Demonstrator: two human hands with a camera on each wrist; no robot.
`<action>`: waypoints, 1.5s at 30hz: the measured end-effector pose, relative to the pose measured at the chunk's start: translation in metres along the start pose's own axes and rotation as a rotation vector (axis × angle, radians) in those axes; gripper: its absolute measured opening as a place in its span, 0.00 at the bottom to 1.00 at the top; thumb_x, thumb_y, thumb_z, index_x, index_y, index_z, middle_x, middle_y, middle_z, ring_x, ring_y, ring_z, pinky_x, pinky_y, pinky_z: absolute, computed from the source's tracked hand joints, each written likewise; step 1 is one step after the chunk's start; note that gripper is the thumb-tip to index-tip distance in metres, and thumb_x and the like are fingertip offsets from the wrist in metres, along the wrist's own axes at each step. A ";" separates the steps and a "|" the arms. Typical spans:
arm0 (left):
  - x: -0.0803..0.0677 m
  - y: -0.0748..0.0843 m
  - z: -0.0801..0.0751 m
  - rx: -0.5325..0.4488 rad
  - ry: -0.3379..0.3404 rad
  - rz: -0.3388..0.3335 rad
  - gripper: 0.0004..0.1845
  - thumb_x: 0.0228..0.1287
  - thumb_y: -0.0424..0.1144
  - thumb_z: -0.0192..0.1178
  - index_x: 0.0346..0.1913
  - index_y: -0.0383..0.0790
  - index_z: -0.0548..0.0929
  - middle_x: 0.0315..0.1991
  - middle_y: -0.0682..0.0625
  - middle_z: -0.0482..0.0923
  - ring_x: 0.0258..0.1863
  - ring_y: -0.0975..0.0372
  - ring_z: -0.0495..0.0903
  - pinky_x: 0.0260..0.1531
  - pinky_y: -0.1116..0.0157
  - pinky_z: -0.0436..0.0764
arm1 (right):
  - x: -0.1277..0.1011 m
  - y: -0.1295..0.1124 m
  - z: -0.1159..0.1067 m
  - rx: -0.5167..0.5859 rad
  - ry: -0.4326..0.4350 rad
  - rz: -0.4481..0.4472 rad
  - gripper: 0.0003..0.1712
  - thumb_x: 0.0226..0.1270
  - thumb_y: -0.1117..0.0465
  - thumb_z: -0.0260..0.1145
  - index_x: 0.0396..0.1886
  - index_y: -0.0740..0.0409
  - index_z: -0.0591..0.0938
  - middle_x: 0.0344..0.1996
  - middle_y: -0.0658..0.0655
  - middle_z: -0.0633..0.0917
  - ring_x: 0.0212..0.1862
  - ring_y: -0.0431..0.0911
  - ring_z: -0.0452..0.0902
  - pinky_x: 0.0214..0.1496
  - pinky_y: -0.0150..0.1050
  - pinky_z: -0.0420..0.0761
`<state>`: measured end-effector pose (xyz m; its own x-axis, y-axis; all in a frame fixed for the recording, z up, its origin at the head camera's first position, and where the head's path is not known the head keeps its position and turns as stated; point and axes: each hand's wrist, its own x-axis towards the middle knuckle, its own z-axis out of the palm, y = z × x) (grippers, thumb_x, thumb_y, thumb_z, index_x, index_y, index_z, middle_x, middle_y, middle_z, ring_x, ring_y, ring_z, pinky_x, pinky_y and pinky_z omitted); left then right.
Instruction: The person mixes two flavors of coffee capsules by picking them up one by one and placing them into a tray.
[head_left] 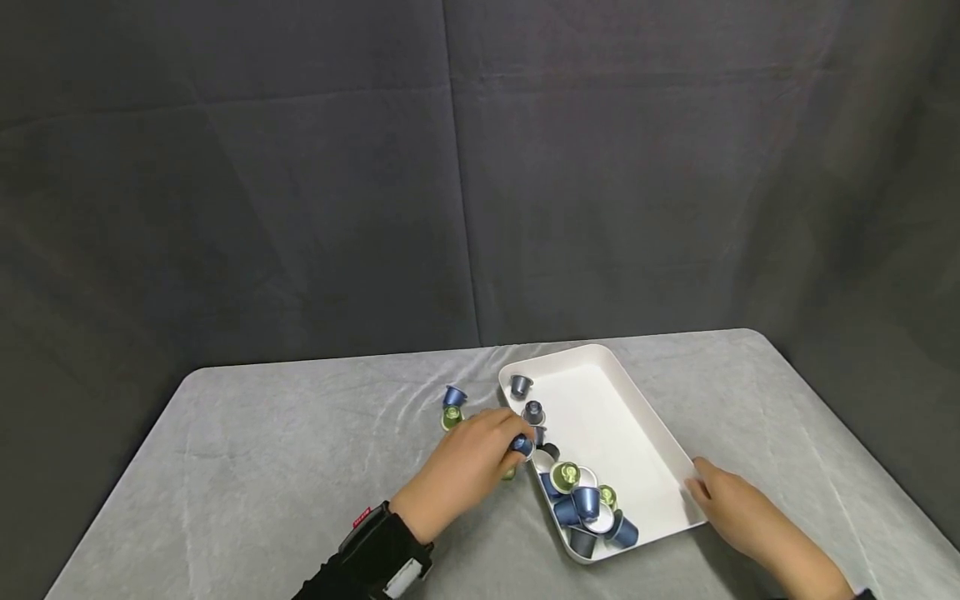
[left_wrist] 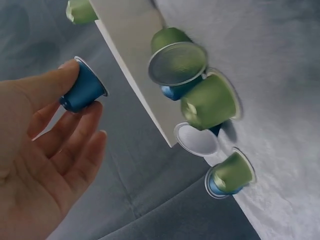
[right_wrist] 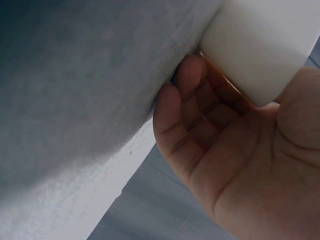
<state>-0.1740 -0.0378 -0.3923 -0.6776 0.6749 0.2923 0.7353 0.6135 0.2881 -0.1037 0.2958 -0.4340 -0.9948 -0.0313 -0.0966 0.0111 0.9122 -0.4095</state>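
Observation:
My left hand [head_left: 474, 457] pinches a blue coffee capsule [left_wrist: 86, 89] between thumb and fingertips, over the left rim of a white tray [head_left: 637, 450]. In the left wrist view the capsule is tilted, its pale lid facing away from the palm. At the tray's near right corner, my right hand [head_left: 738, 508] grips the edge; the right wrist view shows its fingers [right_wrist: 169, 112] curled beneath the corner. Inside the tray, blue, green and dark grey capsules lie heaped at the near left, including a green capsule [head_left: 565, 476] and a blue capsule [head_left: 587, 503].
Left of the tray, a blue capsule [head_left: 454, 396] and a green capsule [head_left: 452, 417] lie on the grey cloth-covered table [head_left: 262, 467]. Another green capsule [head_left: 509, 474] is partly hidden by my left hand. A dark curtain [head_left: 337, 208] hangs behind the table.

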 end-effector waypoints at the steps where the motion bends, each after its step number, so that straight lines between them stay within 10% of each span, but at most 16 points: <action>1: 0.003 0.001 0.000 -0.007 -0.001 -0.001 0.14 0.63 0.39 0.68 0.52 0.46 0.83 0.47 0.55 0.81 0.47 0.62 0.80 0.49 0.65 0.80 | 0.000 0.000 0.000 -0.001 0.003 -0.001 0.06 0.74 0.65 0.54 0.34 0.61 0.71 0.21 0.51 0.70 0.29 0.48 0.68 0.32 0.47 0.71; 20: 0.029 0.002 0.012 -0.062 -0.056 -0.060 0.13 0.63 0.38 0.69 0.50 0.46 0.85 0.50 0.53 0.82 0.53 0.61 0.79 0.52 0.64 0.78 | -0.001 0.001 0.002 0.014 0.011 -0.021 0.08 0.74 0.66 0.54 0.32 0.58 0.69 0.19 0.50 0.64 0.28 0.46 0.66 0.31 0.44 0.69; 45: 0.054 0.023 0.027 0.121 -0.127 0.007 0.13 0.62 0.40 0.70 0.49 0.49 0.86 0.45 0.59 0.83 0.45 0.66 0.81 0.41 0.68 0.80 | -0.004 0.003 -0.001 0.023 -0.014 -0.009 0.06 0.75 0.65 0.53 0.34 0.61 0.71 0.20 0.51 0.69 0.27 0.46 0.66 0.30 0.43 0.69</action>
<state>-0.1932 0.0239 -0.3949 -0.6705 0.7212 0.1741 0.7418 0.6480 0.1726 -0.0995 0.2991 -0.4336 -0.9934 -0.0457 -0.1055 0.0044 0.9021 -0.4315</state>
